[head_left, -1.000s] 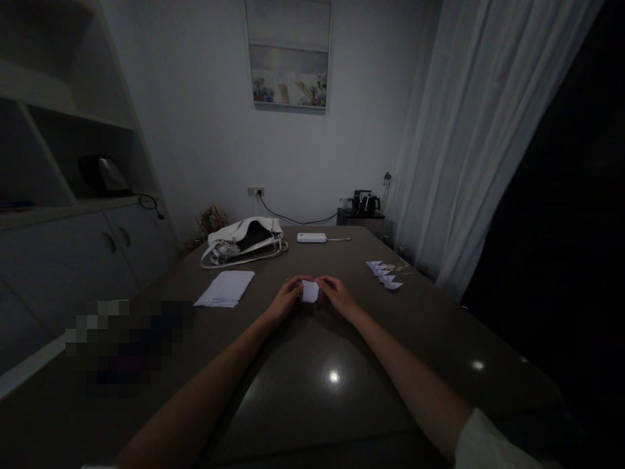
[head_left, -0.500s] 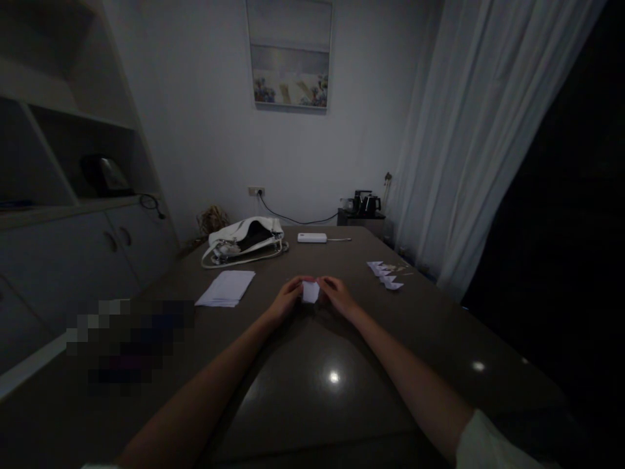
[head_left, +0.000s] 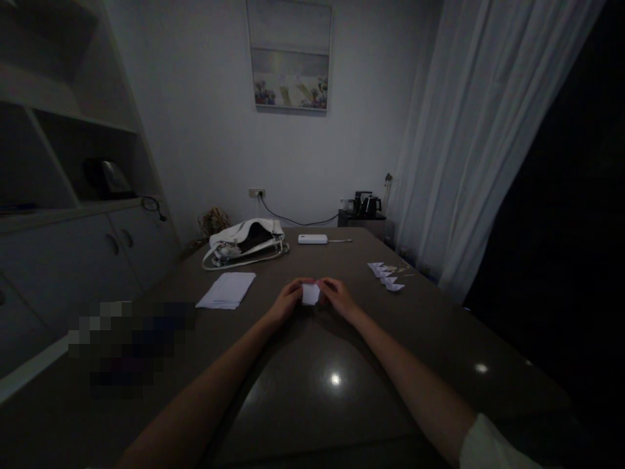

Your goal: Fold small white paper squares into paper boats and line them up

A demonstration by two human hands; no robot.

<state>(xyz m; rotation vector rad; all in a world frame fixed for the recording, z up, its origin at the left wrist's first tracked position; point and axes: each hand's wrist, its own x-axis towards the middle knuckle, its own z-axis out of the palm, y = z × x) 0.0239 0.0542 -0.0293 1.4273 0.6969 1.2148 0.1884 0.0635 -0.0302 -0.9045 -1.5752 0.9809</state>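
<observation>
White folded paper piece (head_left: pixel 310 294), small and squarish, sits pinched between both hands at table level. Left hand (head_left: pixel 284 303) grips its left edge, right hand (head_left: pixel 338 298) grips its right edge, fingertips of both curled in tight around it; whether the paper rests on the surface or is lifted just clear, cannot tell in this light. Both forearms run in from the near edge and converge on the paper; a white sleeve cuff (head_left: pixel 488 446) shows on the right arm. Everything sits on a dark glossy rectangular table (head_left: pixel 312 404), with a ceiling light glinting off it nearer the camera than the paper. Left of the paper, near: a flat stack of white paper sheets (head_left: pixel 227 290). Right of the paper and slightly farther back: a cluster of small white folded paper shapes (head_left: pixel 385 275), overlapping, well apart from the hands. Beyond the paper, toward the far table edge: a white leather handbag (head_left: pixel 245 242) lying open, off to the left, and a white rectangular power bank (head_left: pixel 312 239) with a cable attached, almost straight behind. Past the table end, a small dark side stand carries a black kettle (head_left: pixel 366 204). Framed landscape picture (head_left: pixel 290 55) hangs on the far wall above the power bank; white curtain (head_left: pixel 469 130) hangs right of it.
</observation>
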